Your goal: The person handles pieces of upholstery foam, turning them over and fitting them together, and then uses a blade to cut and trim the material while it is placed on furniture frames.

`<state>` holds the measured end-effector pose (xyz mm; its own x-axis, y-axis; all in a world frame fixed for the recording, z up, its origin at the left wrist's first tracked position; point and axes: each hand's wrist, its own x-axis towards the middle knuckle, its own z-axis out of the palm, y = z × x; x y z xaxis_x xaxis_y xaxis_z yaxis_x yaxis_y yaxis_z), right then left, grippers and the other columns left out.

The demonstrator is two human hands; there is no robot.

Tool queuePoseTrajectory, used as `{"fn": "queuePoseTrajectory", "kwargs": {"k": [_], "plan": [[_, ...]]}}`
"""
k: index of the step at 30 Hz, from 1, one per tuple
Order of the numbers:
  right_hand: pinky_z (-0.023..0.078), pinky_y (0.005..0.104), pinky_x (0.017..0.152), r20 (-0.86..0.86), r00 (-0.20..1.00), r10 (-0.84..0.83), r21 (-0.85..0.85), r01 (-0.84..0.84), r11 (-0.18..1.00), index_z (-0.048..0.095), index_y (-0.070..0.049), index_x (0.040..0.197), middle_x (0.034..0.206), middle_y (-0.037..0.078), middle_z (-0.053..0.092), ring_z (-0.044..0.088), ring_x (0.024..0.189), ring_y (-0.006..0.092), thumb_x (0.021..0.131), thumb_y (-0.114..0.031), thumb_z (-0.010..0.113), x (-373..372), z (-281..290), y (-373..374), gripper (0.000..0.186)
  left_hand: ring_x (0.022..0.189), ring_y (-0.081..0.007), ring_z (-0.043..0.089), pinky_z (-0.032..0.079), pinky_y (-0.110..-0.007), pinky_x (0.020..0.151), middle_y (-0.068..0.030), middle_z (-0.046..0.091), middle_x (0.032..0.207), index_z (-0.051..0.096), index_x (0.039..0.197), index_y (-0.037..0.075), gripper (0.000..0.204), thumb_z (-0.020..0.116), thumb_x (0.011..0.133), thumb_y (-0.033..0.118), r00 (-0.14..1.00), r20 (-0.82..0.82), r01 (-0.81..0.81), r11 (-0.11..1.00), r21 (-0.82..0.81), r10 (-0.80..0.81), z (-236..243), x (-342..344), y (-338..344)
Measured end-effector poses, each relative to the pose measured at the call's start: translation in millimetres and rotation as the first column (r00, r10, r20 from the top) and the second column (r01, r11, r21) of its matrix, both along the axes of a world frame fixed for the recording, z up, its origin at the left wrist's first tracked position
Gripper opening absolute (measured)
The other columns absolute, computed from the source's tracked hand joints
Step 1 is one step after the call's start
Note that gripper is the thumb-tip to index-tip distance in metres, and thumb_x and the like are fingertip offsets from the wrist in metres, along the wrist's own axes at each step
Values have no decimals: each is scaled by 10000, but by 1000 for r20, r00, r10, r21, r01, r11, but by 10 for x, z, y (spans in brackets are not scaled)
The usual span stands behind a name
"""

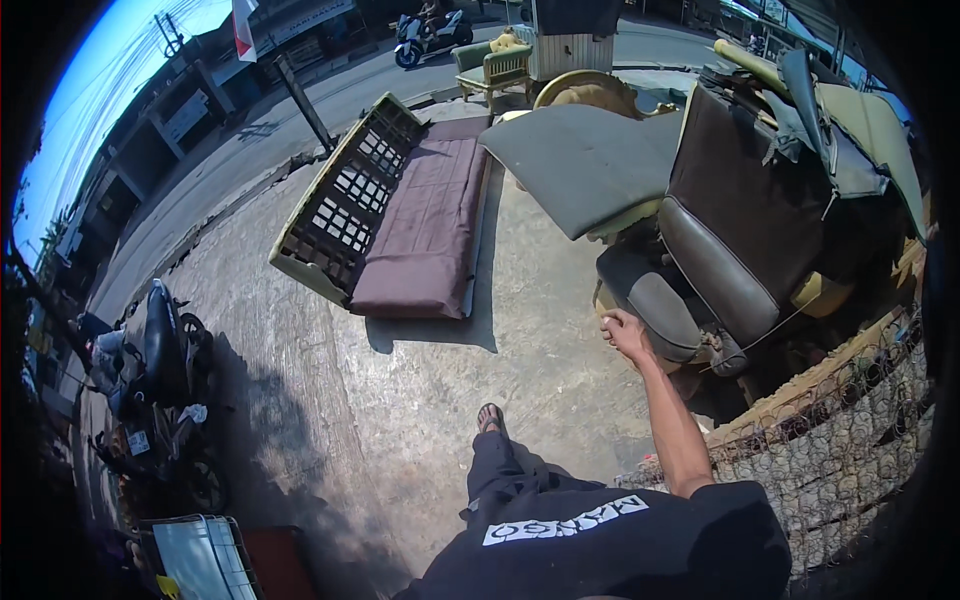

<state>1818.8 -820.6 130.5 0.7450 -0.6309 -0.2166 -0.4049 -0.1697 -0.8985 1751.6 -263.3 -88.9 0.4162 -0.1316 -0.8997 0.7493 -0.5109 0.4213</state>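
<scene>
one right hand [626, 334], fingers curled, beside grey seat [658, 308]; cannot tell whether grip is clenched or grasping. one purple-cushioned sofa [425, 225] stands toward concrete floor [400, 420]'s far edge.

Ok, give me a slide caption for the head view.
Right hand by a grey seat, with a purple sofa across sunlit concrete and a street beyond.

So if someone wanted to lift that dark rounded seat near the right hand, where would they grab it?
Probably by the rounded left edge of the dark seat, coming from the concrete floor side, where the right hand is. That edge faces outward, while the brown padded panel crowds its other side. Whether the seat is fixed underneath can't be seen.
</scene>
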Motion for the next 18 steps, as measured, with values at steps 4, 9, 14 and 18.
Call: {"fn": "queuePoseTrajectory", "kwargs": {"k": [4,9,14,18], "plan": [[550,284,730,-290,942,168,133,-134,982,667,-38,1301,1021,86,740,694,868,132,994,-265,618,681,-360,149,385,653,-228,631,515,-373,576,-117,697,814,728,997,17,169,618,921,120,1000,-9,2,977,-213,-4,-45,1875,-497],[552,295,787,-82,963,255,371,-208,905,651,-31,1331,1094,111,741,703,934,151,983,-290,644,1570,153,101,433,656,-147,634,484,-315,552,-35,691,847,698,1051,-2,444,717,914,420,857,454,354,920,-170,-246,206,5555,-672],[568,365,816,-234,947,-222,45,238,970,628,3,1340,1097,143,740,718,943,217,976,-285,667,1664,-605,-1238,466,875,-239,693,547,-392,726,-183,742,1016,615,1287,-29,544,557,1013,437,566,645,526,828,198,-513,822,7051,-3393],[564,413,874,-46,960,-275,-194,261,946,665,-26,1230,1068,161,733,731,965,296,940,-247,698,2424,-401,-1847,366,850,-289,701,571,-417,748,-216,711,1151,496,1474,28,684,563,1015,531,793,528,436,889,-141,-305,1006,6959,-5190]]}}
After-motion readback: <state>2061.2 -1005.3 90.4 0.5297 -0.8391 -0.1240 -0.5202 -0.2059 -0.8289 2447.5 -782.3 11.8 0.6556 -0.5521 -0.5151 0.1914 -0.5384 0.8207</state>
